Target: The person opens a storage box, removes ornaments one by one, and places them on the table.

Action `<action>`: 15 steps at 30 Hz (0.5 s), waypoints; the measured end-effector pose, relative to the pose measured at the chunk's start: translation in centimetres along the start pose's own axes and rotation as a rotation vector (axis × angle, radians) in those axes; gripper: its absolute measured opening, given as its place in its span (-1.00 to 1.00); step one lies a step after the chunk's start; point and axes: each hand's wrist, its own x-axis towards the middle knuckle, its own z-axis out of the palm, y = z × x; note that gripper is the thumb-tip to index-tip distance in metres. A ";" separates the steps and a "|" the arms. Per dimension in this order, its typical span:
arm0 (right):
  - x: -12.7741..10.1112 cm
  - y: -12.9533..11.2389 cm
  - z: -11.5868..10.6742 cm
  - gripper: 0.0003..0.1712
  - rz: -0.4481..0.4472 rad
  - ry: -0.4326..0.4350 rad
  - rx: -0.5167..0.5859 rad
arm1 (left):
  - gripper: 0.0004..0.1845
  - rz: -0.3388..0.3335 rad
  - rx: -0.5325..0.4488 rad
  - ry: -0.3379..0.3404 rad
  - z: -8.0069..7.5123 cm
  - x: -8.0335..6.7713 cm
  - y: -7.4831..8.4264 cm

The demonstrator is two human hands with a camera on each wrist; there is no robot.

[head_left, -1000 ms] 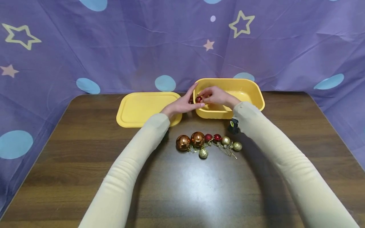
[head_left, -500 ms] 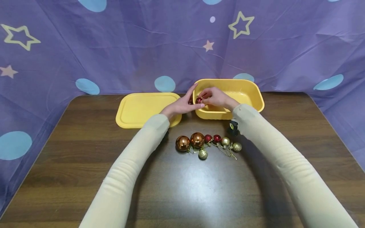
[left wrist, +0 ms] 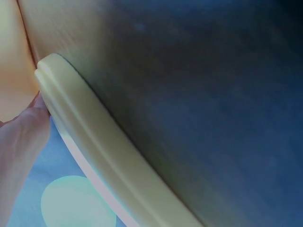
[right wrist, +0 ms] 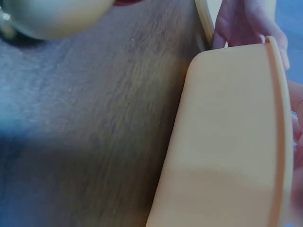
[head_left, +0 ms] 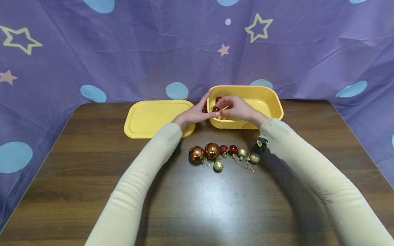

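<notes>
In the head view my right hand is inside the yellow plastic box, pinching a small red bauble near the left end. Another red bauble lies behind its fingers. My left hand holds the box's left end, thumb over the front corner and index finger along the far corner. The right wrist view shows the left hand beyond the box wall, with my right fingers partly hidden behind the rim. At the left wrist view's edge is part of the left hand.
A yellow lid lies left of the box. In front are two copper baubles, two red baubles and several gold baubles with strings. A purple starred cloth hangs behind the wooden table.
My right hand has shifted slightly right inside the box, its forearm swinging outward, and a second red bauble now shows behind its fingers. The left hand has kept its place.
</notes>
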 end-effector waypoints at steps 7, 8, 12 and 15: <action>-1.5 -0.2 -0.8 -0.69 -0.002 0.048 0.023 | 0.05 -0.007 0.001 0.004 0.0 0.2 -0.2; -1.8 -0.2 -1.0 -0.69 0.004 0.054 0.027 | 0.05 -0.009 0.000 0.010 0.0 0.2 -0.2; -3.0 -0.2 -1.6 -0.71 0.035 0.085 0.047 | 0.06 -0.018 0.014 0.020 0.0 0.2 -0.3; -4.0 -0.1 -2.0 -0.71 0.028 0.095 0.053 | 0.06 -0.018 0.018 0.012 0.1 0.2 -0.2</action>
